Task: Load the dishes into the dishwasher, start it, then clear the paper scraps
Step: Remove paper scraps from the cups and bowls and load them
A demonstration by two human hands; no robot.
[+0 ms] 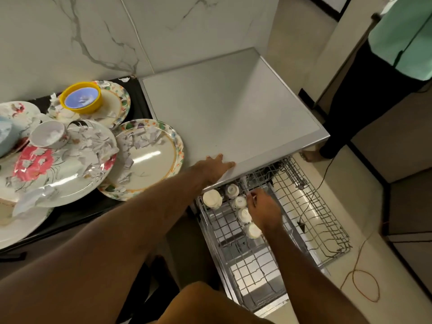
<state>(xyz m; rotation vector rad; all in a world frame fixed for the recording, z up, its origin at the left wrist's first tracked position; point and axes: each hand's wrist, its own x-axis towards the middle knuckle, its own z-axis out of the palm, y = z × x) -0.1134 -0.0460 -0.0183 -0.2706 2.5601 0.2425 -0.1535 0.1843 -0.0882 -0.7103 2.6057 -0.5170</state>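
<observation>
The dishwasher [229,108] stands open with its upper wire rack [311,206] pulled out. Several white cups [244,215] sit upside down in a row along the rack's left side, and a larger white cup [211,198] stands near its corner. My left hand [216,168] rests flat on the front edge of the dishwasher's grey top. My right hand [263,208] reaches into the rack among the cups, fingers curled near one; whether it holds that cup is unclear. Floral plates [149,157] strewn with paper scraps [142,139] lie on the dark counter at left.
A yellow bowl [80,97] sits on a plate at the back left, and a tipped cup [49,134] lies on the big pink-flowered plate [58,169]. A person in green and black [383,73] stands at the right. An orange cable [360,272] loops across the floor.
</observation>
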